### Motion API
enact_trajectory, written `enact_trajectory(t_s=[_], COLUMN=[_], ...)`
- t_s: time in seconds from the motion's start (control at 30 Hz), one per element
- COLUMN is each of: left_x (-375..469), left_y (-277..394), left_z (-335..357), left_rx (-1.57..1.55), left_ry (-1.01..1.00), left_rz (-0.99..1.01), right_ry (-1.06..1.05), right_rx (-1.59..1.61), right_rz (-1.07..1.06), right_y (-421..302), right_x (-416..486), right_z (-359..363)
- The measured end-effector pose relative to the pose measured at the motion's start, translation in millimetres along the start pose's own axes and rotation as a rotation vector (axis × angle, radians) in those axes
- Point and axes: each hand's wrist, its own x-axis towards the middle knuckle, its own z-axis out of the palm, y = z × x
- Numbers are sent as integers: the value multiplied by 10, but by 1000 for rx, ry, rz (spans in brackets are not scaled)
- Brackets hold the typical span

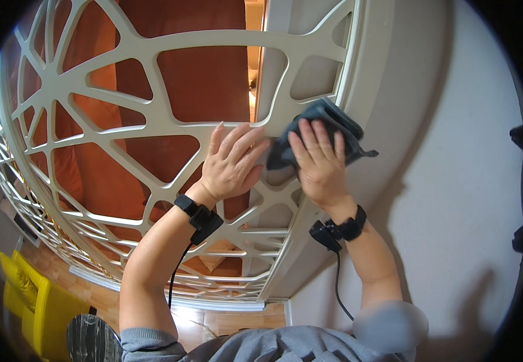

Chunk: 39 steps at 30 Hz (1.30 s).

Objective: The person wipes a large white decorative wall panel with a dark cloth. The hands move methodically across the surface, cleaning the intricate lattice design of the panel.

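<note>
A dark grey-blue cloth (pixel 329 118), folded and bunched, lies under my right hand (pixel 320 163) against the right part of a white lattice screen (pixel 162 43). The fingers are spread over the cloth and press it flat, and one corner of it sticks out to the right. Just left of the cloth, my left hand (pixel 234 160) rests with its palm side on a bar of the screen, holding nothing. Its fingertips lie along the bar's upper edge. Each wrist bears a black strap with a small device and a cable.
Behind the screen hang orange-red curtains (pixel 202 86). A plain light wall (pixel 451 203) rises at the right, beside the screen's frame. At lower left stand a yellow sofa (pixel 58 316) and a round dark marbled tabletop (pixel 92 339) above a wooden floor (pixel 225 321).
</note>
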Motion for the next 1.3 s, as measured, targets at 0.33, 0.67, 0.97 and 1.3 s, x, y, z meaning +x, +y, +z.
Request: enact_trajectory(t_s=[0.33,0.67,0.97,1.3], left_x=[-98,-149,-163,-160], left_y=[-103,-151,-163,-206], left_z=[67,127,135,134], left_rx=[-229,-323,-329,-358], left_ry=[173,271,308,316], left_rz=[72,148,170,222], right_ry=[65,60,-29,-78], right_rx=[53,16,73,684], right_rz=[-105,-211,-167,148], right_y=[-70,-303,-530,-907], right_x=[266,496,446,-50], right_z=[-99,-7,245,411])
